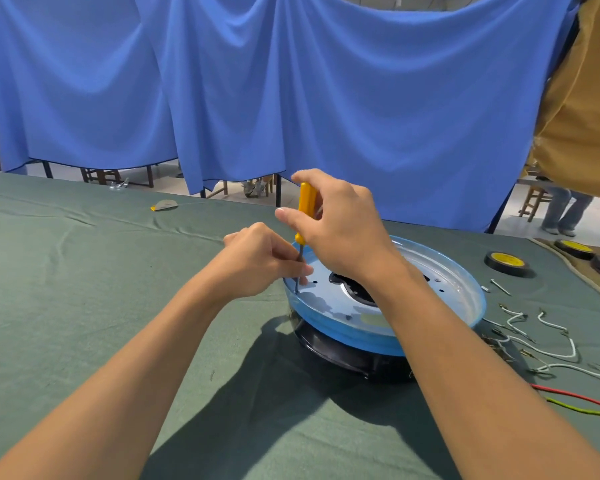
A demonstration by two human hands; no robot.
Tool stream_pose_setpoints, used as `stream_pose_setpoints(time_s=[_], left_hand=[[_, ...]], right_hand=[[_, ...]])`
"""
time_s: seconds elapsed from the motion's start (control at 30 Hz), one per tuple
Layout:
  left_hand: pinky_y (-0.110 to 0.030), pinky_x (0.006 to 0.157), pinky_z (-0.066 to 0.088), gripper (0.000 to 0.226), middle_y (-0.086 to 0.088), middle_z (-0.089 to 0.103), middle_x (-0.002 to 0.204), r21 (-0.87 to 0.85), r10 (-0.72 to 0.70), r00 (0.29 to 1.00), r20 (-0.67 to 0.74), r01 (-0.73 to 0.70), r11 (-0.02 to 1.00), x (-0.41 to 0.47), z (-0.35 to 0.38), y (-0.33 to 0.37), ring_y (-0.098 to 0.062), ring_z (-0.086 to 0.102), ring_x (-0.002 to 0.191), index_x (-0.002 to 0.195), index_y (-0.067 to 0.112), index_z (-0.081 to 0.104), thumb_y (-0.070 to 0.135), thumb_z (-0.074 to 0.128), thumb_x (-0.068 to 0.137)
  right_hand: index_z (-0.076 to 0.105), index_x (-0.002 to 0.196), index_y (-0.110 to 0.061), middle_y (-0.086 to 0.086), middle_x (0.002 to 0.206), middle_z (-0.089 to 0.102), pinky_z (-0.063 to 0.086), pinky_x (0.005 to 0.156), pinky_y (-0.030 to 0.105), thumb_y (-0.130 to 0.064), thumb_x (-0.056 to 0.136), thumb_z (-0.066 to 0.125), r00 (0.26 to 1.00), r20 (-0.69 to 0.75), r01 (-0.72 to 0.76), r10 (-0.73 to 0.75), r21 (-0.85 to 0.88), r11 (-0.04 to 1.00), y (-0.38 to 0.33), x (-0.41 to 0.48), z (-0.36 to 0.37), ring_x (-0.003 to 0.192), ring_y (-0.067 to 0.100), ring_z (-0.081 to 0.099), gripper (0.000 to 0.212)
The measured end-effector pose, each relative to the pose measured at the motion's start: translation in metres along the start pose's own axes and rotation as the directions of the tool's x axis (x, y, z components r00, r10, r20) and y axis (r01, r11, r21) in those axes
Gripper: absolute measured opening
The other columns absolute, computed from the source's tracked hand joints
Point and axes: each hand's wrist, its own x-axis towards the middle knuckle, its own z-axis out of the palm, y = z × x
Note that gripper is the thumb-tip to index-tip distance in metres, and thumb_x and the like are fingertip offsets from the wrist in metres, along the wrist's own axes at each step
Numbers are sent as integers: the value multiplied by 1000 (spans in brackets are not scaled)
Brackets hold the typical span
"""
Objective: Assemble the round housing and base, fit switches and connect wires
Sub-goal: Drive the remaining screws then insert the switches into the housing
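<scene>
A blue curtain [291, 81] is hanging in deep folds across the whole far side of the room, stopping just above the floor. A tan cloth [586, 98] is hanging beside it at the far right. A green cloth is covering the table [84, 289], lying wrinkled toward the far left. Under the curtain's hem, wooden chair legs [97, 174] are showing, and a person's legs [565, 209] are standing at the far right.

The round housing [465, 292], a silver dish with a blue rim, is sitting on its black base [326, 348] right of the table's centre. The right hand [340, 230] is gripping the yellow handle of a screwdriver [307, 199], holding it upright. The left hand [257, 261] is pinching the metal shaft low down. The tip is touching the left part of the dish, close to a small hole.

White wires [551, 327] are lying in loops just right of the housing. A red wire [575, 396] and a green one [582, 410] are running off the near right edge. A black tape roll [508, 263] with a yellow core is lying farther right, a second roll [574, 247] beyond it. Small metal pins [499, 287] are resting between tape and wires. A tan disc [165, 205] is lying far left.
</scene>
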Motion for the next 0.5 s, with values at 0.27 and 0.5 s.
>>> stream_pose_setpoints(time_s=[0.27, 0.5], left_hand=[[-52, 106, 39, 15, 11, 77, 85, -50, 8, 994, 111, -2, 999, 1, -3, -2, -22, 67, 99, 80, 31, 80, 26, 71, 90], [-53, 92, 47, 6, -8, 75, 75, -97, 0, 999, -33, -3, 995, 0, -2, -3, -38, 60, 79, 76, 23, 81, 26, 79, 79]], right_hand=[[61, 117, -24, -4, 88, 60, 47, 84, 33, -26, 87, 69, 999, -33, -39, 41, 64, 997, 2, 0, 0, 95, 25, 56, 31], [59, 118, -20, -2, 98, 64, 51, 87, 39, -34, 88, 67, 1000, 6, -28, 27, 73, 997, -2, 0, 0, 92, 21, 61, 34]])
